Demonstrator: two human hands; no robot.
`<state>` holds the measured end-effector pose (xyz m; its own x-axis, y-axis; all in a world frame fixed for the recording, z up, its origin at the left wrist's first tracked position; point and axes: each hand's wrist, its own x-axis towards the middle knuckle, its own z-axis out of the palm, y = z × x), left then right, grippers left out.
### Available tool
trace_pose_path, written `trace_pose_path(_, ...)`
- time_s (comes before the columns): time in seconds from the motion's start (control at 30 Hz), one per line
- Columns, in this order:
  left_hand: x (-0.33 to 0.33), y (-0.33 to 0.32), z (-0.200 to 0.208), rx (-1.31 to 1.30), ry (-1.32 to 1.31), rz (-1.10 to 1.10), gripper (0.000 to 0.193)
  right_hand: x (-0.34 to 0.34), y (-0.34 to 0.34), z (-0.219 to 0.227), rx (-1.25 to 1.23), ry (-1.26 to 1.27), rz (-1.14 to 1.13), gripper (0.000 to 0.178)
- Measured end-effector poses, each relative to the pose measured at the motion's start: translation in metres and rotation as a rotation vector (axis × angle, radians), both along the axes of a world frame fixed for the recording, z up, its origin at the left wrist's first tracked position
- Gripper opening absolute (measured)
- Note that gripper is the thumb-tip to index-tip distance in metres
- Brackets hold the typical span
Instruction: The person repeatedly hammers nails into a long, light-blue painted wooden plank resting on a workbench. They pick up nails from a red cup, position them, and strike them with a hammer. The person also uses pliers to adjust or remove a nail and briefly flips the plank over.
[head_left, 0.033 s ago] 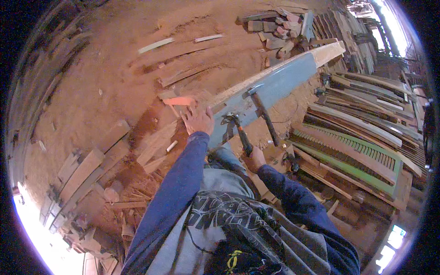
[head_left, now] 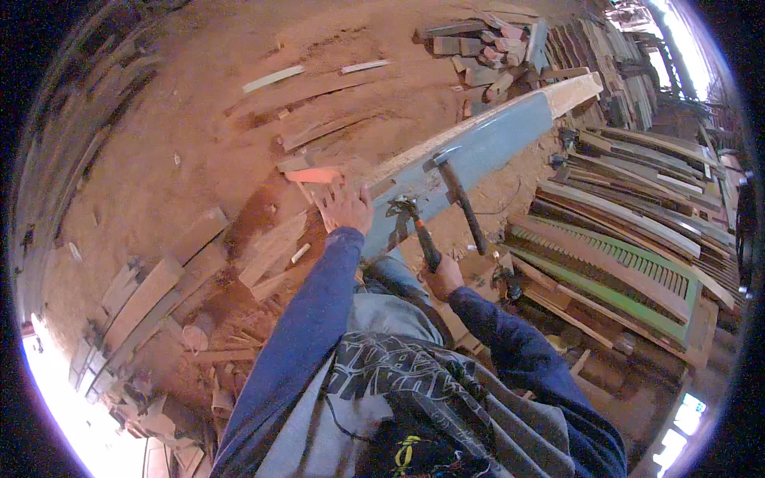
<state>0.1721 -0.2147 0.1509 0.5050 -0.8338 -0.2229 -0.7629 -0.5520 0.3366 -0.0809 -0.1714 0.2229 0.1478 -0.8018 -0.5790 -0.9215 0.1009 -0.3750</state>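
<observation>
The right hand had its fingers wrapped tightly round the black-and-orange handle of a metal-headed hand tool, possibly pincers; its head, ahead of those fingers, seemed to touch the blue-painted board. The left hand had its fingers spread wide at the board's left edge; what it pressed on could not be told. By the left fingertips lay an orange strip. Ahead and right of the right fingers, a hammer rested on the board, its handle overhanging. Farther right was a green louvred shutter; well beyond both hands' fingers, timber offcuts. The step in hand looked like working the tool's head at the board; the next move seemed to call for a firm right grip and left fingers clear of that head.
</observation>
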Motion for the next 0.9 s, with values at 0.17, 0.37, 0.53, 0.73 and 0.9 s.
trace_pose_path(0.17, 0.005, 0.005, -0.010, -0.122, -0.111, -0.056, 0.065, -0.007, 0.009, -0.006, 0.031, -0.018, -0.006, 0.021)
trace_pose_path(0.37, 0.010, -0.010, -0.008, -0.095, -0.089, -0.072, 0.067, -0.026, -0.018, -0.028, 0.082, 0.063, 0.005, 0.025)
trace_pose_path(0.53, 0.014, -0.009, 0.001, -0.115, -0.015, -0.037, 0.069, -0.059, -0.068, -0.048, 0.124, 0.148, 0.221, 0.025)
trace_pose_path(0.73, 0.012, -0.011, -0.002, -0.054, -0.060, -0.064, 0.069, -0.074, -0.045, -0.083, 0.056, -0.004, 0.141, 0.021)
trace_pose_path(0.9, 0.013, -0.009, -0.006, -0.020, -0.134, -0.075, 0.067, -0.075, -0.031, -0.103, 0.036, -0.160, -0.006, 0.016)
